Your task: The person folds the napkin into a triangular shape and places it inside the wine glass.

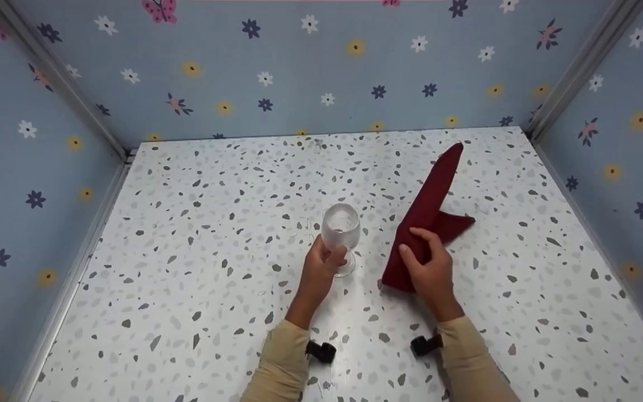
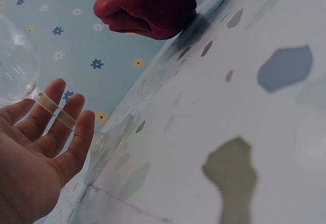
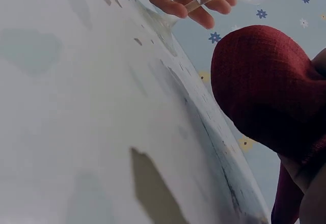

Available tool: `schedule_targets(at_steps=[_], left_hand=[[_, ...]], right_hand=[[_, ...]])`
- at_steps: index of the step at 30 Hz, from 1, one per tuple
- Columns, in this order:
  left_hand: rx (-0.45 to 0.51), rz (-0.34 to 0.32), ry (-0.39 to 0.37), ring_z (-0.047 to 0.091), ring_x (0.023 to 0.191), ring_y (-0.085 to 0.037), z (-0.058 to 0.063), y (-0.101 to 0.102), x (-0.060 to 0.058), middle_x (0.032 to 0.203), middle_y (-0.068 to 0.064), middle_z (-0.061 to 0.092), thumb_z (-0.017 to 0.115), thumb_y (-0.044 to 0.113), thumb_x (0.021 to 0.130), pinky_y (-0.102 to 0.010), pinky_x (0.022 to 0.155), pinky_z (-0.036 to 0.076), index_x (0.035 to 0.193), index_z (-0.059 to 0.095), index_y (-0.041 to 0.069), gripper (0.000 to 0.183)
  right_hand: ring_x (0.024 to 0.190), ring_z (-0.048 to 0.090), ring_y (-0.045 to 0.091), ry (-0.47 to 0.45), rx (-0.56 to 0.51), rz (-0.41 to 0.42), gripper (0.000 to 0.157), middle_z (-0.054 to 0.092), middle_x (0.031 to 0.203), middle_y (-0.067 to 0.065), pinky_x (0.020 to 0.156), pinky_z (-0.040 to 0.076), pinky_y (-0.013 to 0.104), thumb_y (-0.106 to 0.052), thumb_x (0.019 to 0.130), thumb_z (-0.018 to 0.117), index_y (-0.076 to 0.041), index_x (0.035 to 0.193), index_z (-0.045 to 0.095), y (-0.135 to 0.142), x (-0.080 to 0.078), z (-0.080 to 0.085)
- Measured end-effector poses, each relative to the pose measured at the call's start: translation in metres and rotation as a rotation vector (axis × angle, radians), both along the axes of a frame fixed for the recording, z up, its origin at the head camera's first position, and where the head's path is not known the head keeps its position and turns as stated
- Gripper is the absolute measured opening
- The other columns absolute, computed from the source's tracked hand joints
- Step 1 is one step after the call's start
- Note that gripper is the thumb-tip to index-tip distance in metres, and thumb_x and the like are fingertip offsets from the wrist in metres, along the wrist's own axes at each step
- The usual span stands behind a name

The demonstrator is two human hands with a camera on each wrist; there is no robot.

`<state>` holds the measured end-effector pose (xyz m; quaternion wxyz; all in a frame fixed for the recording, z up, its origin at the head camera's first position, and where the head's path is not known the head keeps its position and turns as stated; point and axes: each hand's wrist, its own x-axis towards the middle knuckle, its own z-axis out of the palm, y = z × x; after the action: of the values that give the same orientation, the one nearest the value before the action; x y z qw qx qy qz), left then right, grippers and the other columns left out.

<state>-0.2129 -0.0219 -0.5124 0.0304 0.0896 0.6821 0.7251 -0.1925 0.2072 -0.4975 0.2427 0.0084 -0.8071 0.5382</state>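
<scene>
My left hand [image 1: 320, 267] holds a clear stemmed wine glass [image 1: 341, 222] near the middle of the table. The glass is upright or nearly so. Its thumb lies near the bottom of the bowl, and in the left wrist view the fingers [image 2: 76, 147] curl loosely behind the stem. Whether the foot touches the tabletop I cannot tell. To the right, my right hand [image 1: 436, 273] grips a dark red cloth [image 1: 433, 190], folded into a long strip with a pointed end and a side flap. Seen from the right wrist, a rounded fold of the cloth [image 3: 260, 76] hides most of that hand.
The white speckled tabletop [image 1: 187, 251] runs back to a blue flowered wall panel [image 1: 299, 67]. Similar panels stand at left and right, with metal posts at the corners. A black wrist strap with a small camera [image 1: 321, 352] is on each forearm.
</scene>
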Motion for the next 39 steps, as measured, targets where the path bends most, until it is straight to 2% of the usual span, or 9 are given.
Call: schedule_targets(at_steps=[6,12,16,20,24,28,30,33,39], left_hand=[[-0.01,0.007,0.007,0.062,0.113,-0.025,0.002,0.0,-0.001,0.129,-0.018,0.06,0.063,0.074,0.083,-0.037,0.092,0.053,0.14,0.045,-0.001,0.096],[0.022,-0.015,-0.017,0.06,0.117,-0.025,0.002,-0.001,-0.001,0.13,-0.018,0.06,0.067,0.062,0.088,-0.037,0.092,0.053,0.141,0.044,-0.002,0.087],[0.031,-0.033,-0.021,0.06,0.118,-0.026,0.021,-0.004,0.007,0.129,-0.019,0.06,0.065,0.049,0.094,-0.037,0.092,0.053,0.14,0.045,-0.004,0.073],[0.033,-0.038,-0.015,0.06,0.119,-0.026,0.04,-0.007,0.015,0.128,-0.019,0.061,0.065,0.051,0.094,-0.036,0.093,0.053,0.138,0.047,-0.005,0.074],[0.038,-0.035,-0.017,0.06,0.119,-0.029,0.023,-0.006,0.008,0.129,-0.019,0.06,0.066,0.053,0.093,-0.037,0.092,0.053,0.14,0.046,-0.005,0.078],[0.031,-0.009,-0.019,0.061,0.116,-0.035,0.006,-0.003,0.002,0.127,-0.019,0.061,0.066,0.062,0.088,-0.038,0.091,0.053,0.139,0.046,-0.004,0.086],[0.02,0.007,-0.017,0.062,0.115,-0.034,0.005,0.0,0.002,0.126,-0.019,0.062,0.066,0.068,0.085,-0.038,0.091,0.053,0.138,0.046,-0.003,0.091],[-0.005,0.029,-0.015,0.063,0.112,-0.03,0.005,0.004,0.003,0.126,-0.017,0.062,0.064,0.074,0.082,-0.037,0.093,0.052,0.138,0.048,-0.001,0.094],[-0.01,0.046,-0.024,0.064,0.112,-0.031,0.007,0.008,0.005,0.13,-0.017,0.062,0.061,0.077,0.081,-0.04,0.097,0.049,0.14,0.047,0.002,0.096]], right_hand=[[0.101,0.057,0.026,0.02,0.009,0.005,0.036,0.064,0.121,0.02,0.087,0.042,0.034,0.0,0.09,0.072,-0.001,0.125,0.062,-0.013,0.007,0.029],[0.1,0.057,0.021,0.073,-0.004,0.003,0.037,0.064,0.119,0.021,0.085,0.043,0.028,0.003,0.09,0.071,0.002,0.125,0.06,-0.017,0.004,0.031],[0.103,0.055,0.023,0.045,-0.022,-0.005,0.038,0.062,0.12,0.022,0.086,0.041,0.028,0.002,0.091,0.07,0.002,0.126,0.057,-0.019,0.002,0.033],[0.105,0.054,0.024,0.037,-0.039,-0.013,0.037,0.059,0.122,0.022,0.089,0.04,0.031,0.002,0.091,0.071,0.003,0.124,0.056,-0.02,0.0,0.035],[0.107,0.052,0.024,0.038,-0.089,-0.011,0.036,0.056,0.123,0.021,0.09,0.04,0.032,0.0,0.091,0.071,0.004,0.122,0.053,-0.021,-0.005,0.034],[0.106,0.053,0.025,0.028,-0.273,0.007,0.036,0.054,0.12,0.015,0.087,0.046,0.03,-0.003,0.092,0.071,0.004,0.12,0.049,-0.017,-0.013,0.028],[0.105,0.054,0.027,0.042,-0.384,0.006,0.036,0.053,0.118,0.014,0.084,0.049,0.031,-0.004,0.092,0.071,0.003,0.119,0.048,-0.014,-0.018,0.025],[0.103,0.055,0.028,0.062,-0.469,-0.013,0.035,0.053,0.115,0.012,0.081,0.052,0.031,-0.007,0.092,0.072,0.002,0.117,0.049,-0.012,-0.022,0.029],[0.096,0.057,0.027,0.076,-0.5,-0.05,0.031,0.053,0.112,0.013,0.073,0.054,0.028,-0.004,0.091,0.073,0.002,0.112,0.051,-0.011,-0.025,0.035]])
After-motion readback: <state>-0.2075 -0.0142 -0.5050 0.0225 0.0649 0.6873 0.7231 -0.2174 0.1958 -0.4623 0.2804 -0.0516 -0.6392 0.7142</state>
